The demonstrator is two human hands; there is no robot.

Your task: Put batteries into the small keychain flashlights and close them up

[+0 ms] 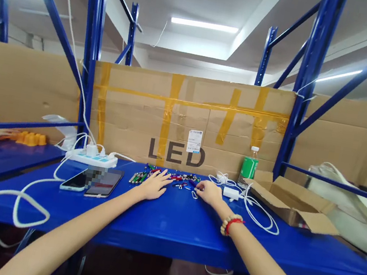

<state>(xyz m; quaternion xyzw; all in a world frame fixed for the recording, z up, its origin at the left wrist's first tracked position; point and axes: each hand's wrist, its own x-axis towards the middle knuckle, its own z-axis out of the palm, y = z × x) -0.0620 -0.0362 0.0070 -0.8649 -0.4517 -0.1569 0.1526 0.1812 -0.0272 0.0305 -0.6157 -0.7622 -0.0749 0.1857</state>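
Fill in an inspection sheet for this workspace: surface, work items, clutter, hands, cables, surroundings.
Surface: blue tabletop, glossy.
Work items: pile of small multicoloured items, too small to identify; silver carabiner-like clip at its near side.
Clutter: phone, darker phone or tablet beside it; green-labelled bottle; open cardboard box.
Hands: left hand spread, palm down, by the pile; right hand bent near the clip, grip unclear.
Cables: white power strip with plugs; white cable looping at front left; white adapter and loose cord on the right.
Surroundings: taped cardboard panel marked LED; blue rack posts.
Other people: nothing seen.
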